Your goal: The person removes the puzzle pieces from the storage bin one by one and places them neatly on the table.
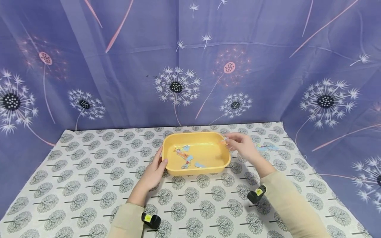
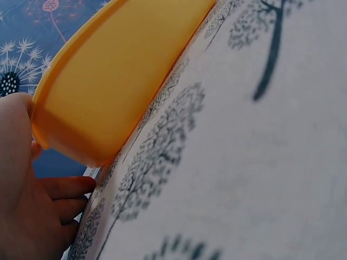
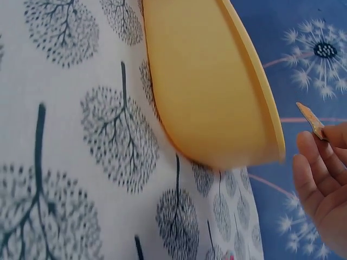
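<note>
A yellow plastic basin [image 1: 205, 171] sits on the cloth-covered table. At its left end, my left hand [image 1: 153, 173] grips the rim, with the thumb over the edge and other fingers outside the wall. My right hand [image 1: 242, 145] pinches a small flat printed piece [image 3: 311, 119] above the basin's right end. Inside the basin lie several flat printed pieces: a long one with an orange-clad figure [image 1: 182, 154], a blue and yellow one [image 1: 186, 148] and a light blue one [image 1: 199, 165] near the front wall.
On the table, right of the basin and behind my right wrist, lie more light blue printed pieces [image 1: 268, 147]. The white tablecloth [image 1: 98, 177] has a grey tree pattern. A purple dandelion curtain [image 1: 134, 82] hangs behind and at both sides.
</note>
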The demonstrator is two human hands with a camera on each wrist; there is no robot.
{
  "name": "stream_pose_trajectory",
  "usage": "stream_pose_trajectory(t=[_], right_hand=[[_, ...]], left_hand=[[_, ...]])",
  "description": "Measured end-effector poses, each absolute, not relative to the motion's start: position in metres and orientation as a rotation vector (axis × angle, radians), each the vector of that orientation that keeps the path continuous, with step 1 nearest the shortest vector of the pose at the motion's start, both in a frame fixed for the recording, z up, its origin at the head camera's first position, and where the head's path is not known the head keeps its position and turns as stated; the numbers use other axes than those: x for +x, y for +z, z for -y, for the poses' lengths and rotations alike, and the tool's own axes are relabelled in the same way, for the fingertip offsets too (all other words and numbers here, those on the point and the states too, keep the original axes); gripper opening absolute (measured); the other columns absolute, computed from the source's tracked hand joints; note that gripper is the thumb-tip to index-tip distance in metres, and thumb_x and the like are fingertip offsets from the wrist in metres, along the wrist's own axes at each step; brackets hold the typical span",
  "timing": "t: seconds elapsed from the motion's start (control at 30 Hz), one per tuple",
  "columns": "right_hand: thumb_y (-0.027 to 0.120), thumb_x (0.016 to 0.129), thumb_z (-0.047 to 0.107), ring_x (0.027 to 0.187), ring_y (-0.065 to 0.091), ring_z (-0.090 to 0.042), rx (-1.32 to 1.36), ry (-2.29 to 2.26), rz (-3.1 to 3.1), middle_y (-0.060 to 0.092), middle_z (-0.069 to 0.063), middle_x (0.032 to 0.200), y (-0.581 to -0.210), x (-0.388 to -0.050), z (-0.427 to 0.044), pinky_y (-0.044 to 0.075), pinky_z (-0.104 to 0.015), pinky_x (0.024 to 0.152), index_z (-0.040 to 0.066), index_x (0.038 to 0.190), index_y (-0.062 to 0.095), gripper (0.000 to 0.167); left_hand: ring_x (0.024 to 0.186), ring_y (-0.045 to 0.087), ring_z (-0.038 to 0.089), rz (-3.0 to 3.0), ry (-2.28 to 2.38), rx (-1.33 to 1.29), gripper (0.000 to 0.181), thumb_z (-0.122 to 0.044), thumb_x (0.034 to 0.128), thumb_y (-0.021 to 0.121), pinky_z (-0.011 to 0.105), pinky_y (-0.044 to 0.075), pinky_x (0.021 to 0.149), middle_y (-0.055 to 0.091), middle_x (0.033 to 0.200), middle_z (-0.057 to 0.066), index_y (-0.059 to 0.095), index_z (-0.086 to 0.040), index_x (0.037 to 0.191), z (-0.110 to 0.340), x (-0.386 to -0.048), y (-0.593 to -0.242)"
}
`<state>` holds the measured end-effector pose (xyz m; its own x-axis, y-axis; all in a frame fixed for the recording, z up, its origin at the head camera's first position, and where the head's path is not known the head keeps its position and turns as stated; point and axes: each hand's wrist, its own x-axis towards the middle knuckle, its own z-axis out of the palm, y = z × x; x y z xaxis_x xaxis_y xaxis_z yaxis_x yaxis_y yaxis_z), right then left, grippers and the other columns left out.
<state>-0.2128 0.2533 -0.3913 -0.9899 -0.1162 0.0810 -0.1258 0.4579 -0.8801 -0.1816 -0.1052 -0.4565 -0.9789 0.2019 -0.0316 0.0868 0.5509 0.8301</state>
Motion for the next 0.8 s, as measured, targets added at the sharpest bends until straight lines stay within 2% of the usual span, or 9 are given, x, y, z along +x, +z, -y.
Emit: stream_pose_trajectory(t=[0.23, 0.37, 0.53, 0.63, 0.8], right_hand=[[0.055, 0.095, 0.014, 0.076, 0.069, -0.017, 0.113, 1.653, 2.618, 0.063, -0.031, 0.108, -0.394, -0.205, -0.275, 0.060, -0.034, 0.069, -0.007, 0.128, 0.051, 0.039], [0.053, 0.096, 0.012, 0.078, 0.069, -0.011, 0.073, 1.735, 2.566, 0.059, -0.031, 0.114, -0.394, -0.199, -0.286, 0.059, -0.034, 0.076, -0.009, 0.129, 0.048, 0.040], [0.051, 0.097, 0.013, 0.086, 0.070, -0.015, 0.046, 1.772, 2.555, 0.058, -0.033, 0.117, -0.397, -0.195, -0.301, 0.058, -0.037, 0.082, -0.008, 0.132, 0.044, 0.041], [0.052, 0.097, 0.014, 0.086, 0.069, -0.011, 0.003, 1.765, 2.553, 0.065, -0.022, 0.111, -0.400, -0.193, -0.309, 0.058, -0.032, 0.080, -0.007, 0.133, 0.043, 0.043], [0.054, 0.096, 0.013, 0.081, 0.067, -0.003, -0.066, 1.785, 2.499, 0.065, 0.015, 0.094, -0.405, -0.191, -0.324, 0.058, -0.029, 0.078, -0.011, 0.134, 0.041, 0.047]], left_hand=[[0.131, 0.044, 0.038, -2.653, 1.411, 0.228, 0.061, -0.044, 0.1007, 0.035, 0.064, 0.030, 0.107, 0.042, 0.147, 0.013, 0.006, -0.032, 0.153, 0.105, -0.182, -0.457], [0.131, 0.044, 0.038, -2.653, 1.405, 0.224, 0.061, -0.046, 0.1006, 0.034, 0.064, 0.030, 0.107, 0.043, 0.146, 0.014, 0.005, -0.033, 0.153, 0.104, -0.182, -0.457], [0.132, 0.043, 0.039, -2.646, 1.397, 0.225, 0.061, -0.045, 0.1010, 0.033, 0.064, 0.030, 0.107, 0.041, 0.148, 0.014, 0.004, -0.033, 0.153, 0.103, -0.182, -0.457], [0.132, 0.043, 0.039, -2.646, 1.392, 0.228, 0.061, -0.045, 0.1011, 0.034, 0.064, 0.029, 0.107, 0.040, 0.148, 0.014, 0.003, -0.033, 0.153, 0.104, -0.181, -0.457], [0.131, 0.043, 0.039, -2.649, 1.392, 0.239, 0.062, -0.046, 0.1008, 0.033, 0.064, 0.029, 0.107, 0.040, 0.148, 0.014, 0.003, -0.032, 0.153, 0.105, -0.181, -0.455]])
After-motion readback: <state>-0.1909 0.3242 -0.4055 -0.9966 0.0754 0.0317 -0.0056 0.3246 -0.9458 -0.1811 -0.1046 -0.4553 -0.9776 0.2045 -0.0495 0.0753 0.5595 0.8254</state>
